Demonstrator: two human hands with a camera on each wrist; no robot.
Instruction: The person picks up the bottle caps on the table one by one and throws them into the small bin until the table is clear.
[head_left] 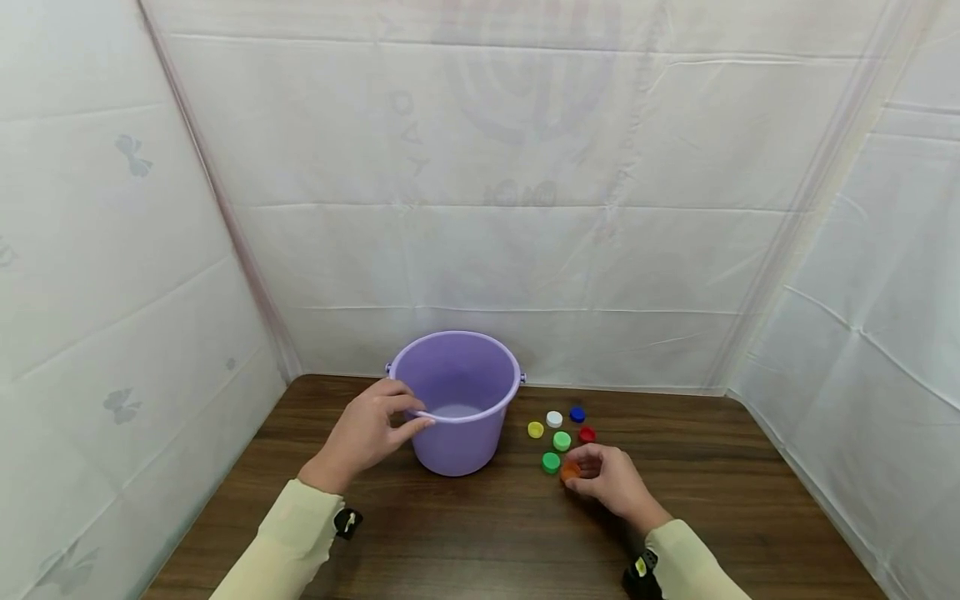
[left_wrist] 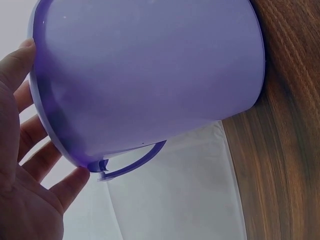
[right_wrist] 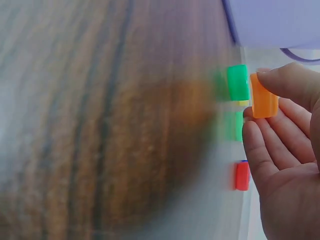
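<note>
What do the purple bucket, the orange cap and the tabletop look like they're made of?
Purple bucket: likely plastic, smooth with a soft sheen and even colour. Orange cap: probably plastic too, smooth and one solid colour. Tabletop: wood or wood-look laminate, faintly satiny; streaky brown grain shows, but doesn't settle which.

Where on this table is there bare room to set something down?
Right side of the table, between the right hand and the right sheet. Also in front of the bucket, between the sleeves. A narrower patch lies between the left hand and left sheet. It's crowded right of the bucket, where the caps cluster beside the right hand.
</note>
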